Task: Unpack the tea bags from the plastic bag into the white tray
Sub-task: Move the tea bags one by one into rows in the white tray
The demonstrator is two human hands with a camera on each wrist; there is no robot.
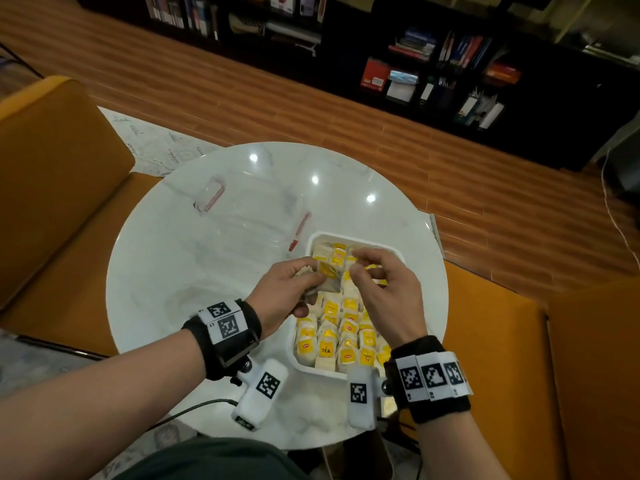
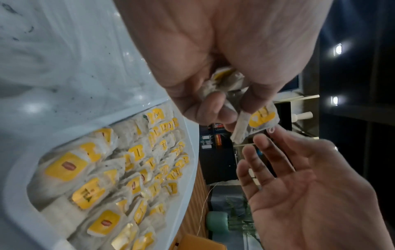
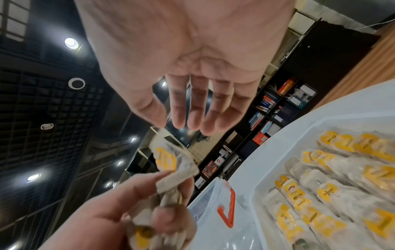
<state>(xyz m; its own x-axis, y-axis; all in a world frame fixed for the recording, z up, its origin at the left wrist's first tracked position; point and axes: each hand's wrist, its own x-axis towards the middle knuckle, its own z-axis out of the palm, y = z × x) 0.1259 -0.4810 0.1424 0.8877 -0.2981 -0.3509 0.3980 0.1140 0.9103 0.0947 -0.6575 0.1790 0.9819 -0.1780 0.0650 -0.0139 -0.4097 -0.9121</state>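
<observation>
The left hand [image 1: 287,289] is clutching a bunch of tea bags [image 1: 329,277] over the white tray [image 1: 360,239]; the right hand [image 1: 381,292], fingers loosely spread, is reaching for them. Beyond both hands, the plastic bag [image 1: 249,209] is lying on the worktop [image 1: 156,265].

There is one white tray [image 1: 398,252], one plastic bag [image 1: 249,216], two hands, and many tea bags [image 1: 341,341], too many for an exact count.

We observe the right hand [image 3: 192,67] open above tea bags [image 3: 171,169] gripped by the left hand [image 3: 119,211].
</observation>
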